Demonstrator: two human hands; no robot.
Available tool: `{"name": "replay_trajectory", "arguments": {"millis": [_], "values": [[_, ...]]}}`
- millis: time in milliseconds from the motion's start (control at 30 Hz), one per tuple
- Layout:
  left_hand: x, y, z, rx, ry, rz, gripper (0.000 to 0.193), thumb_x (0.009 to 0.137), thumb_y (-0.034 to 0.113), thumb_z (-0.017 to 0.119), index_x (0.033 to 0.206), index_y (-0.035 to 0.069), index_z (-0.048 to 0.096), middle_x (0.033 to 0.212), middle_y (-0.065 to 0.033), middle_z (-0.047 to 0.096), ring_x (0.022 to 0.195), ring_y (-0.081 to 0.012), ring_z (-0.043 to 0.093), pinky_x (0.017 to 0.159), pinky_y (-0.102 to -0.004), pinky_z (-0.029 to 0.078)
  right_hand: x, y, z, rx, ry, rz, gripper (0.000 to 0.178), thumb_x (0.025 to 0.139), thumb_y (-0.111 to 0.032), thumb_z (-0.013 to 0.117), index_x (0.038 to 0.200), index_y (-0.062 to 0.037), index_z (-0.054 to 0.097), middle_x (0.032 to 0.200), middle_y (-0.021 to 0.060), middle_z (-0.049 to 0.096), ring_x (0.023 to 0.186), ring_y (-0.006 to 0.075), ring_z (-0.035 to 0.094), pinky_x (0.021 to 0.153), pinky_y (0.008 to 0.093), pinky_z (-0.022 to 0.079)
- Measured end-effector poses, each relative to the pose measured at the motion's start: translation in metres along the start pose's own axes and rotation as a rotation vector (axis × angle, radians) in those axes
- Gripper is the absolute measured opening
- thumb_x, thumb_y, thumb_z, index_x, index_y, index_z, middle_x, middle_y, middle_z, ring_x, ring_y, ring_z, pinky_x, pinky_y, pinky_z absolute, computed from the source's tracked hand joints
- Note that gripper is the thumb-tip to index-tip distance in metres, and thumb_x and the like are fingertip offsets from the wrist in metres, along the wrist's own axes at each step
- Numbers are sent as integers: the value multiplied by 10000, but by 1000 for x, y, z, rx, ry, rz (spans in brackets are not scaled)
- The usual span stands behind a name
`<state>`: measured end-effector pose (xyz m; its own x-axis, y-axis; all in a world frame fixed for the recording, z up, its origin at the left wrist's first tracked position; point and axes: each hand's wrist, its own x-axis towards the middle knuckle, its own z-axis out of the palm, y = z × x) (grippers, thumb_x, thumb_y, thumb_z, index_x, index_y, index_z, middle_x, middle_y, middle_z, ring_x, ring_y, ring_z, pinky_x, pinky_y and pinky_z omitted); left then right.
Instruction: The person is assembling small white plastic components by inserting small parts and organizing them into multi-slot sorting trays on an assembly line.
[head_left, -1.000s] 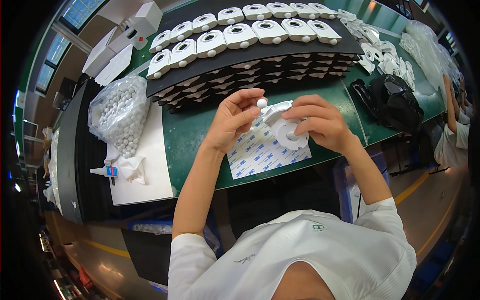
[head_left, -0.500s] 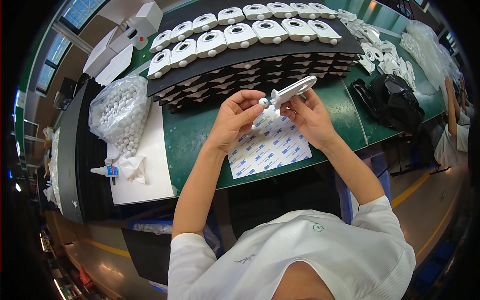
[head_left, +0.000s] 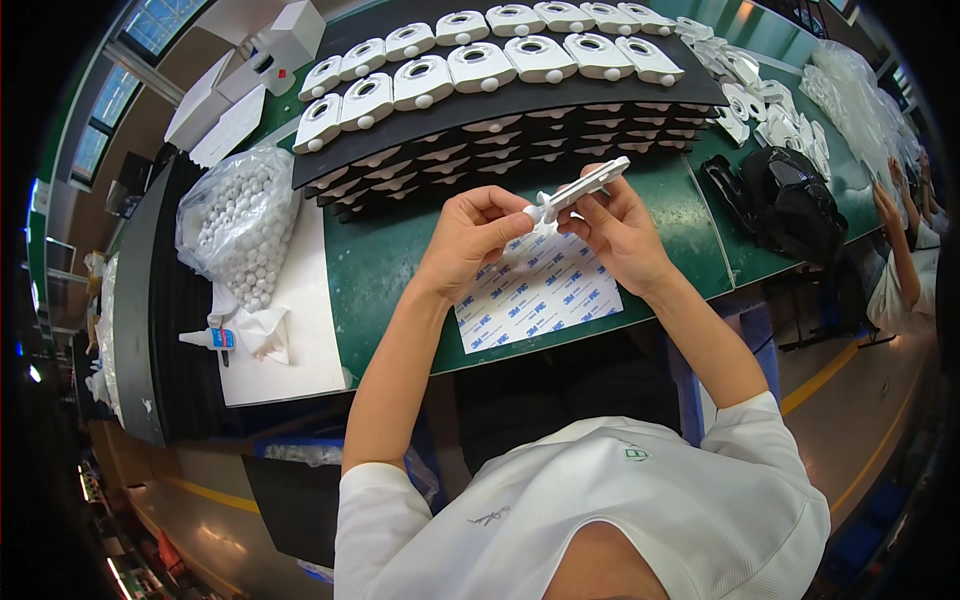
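Note:
Over the green bench, my left hand (head_left: 468, 238) pinches a small white ball (head_left: 531, 213) between thumb and fingertips. The ball sits against the end of a white plastic part (head_left: 592, 184), partly hidden by my fingertips. My right hand (head_left: 626, 235) is closed around that part and holds it tilted, its far end pointing up and to the right. Beneath both hands lies a white sheet with a blue printed pattern (head_left: 540, 305).
Two rows of white plastic parts with balls (head_left: 482, 68) top a stack of black boards (head_left: 430, 135). A clear bag of white balls (head_left: 240, 225) and a glue bottle (head_left: 208, 339) lie at left. Loose white parts (head_left: 775, 115) and a black bag (head_left: 790, 205) are at right.
The white ball, held apart from the plastic part before, has come up against its end. My right hand has turned the part slightly. A person at far right has moved their arms.

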<state>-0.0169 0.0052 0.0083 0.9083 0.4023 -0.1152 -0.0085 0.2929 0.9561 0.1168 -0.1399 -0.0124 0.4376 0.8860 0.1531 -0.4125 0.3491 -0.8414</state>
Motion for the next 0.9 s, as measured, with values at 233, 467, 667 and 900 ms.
{"name": "replay_trajectory", "arguments": {"millis": [233,467,667,900], "values": [[1,-8,-1,370,31,451,318,530,87,845,598,56,536,585,34,530,524,-33,470,472,-163,348,1,-12,9,-50,-120,155,323,915,-141,498,1207,-84,372,869,30,542,699,105,505,630,234,417],[-2,-7,1,601,205,718,339,503,119,854,599,53,535,555,32,489,501,-35,433,469,-166,320,10,-35,24,-297,-144,-16,241,882,-91,536,1106,-46,460,844,22,549,634,91,483,576,212,403],[4,-5,-14,318,369,703,296,693,274,734,665,39,555,605,19,493,521,-40,419,461,-177,287,15,-89,22,-517,-25,-356,331,856,-57,566,1172,-31,471,926,22,601,782,66,542,675,204,434],[-14,49,-60,42,818,849,464,945,427,320,676,89,491,570,15,402,450,-57,287,400,-196,197,36,-186,-65,-952,354,-355,370,872,-144,550,1205,-8,460,810,2,602,705,35,465,641,172,369]]}}
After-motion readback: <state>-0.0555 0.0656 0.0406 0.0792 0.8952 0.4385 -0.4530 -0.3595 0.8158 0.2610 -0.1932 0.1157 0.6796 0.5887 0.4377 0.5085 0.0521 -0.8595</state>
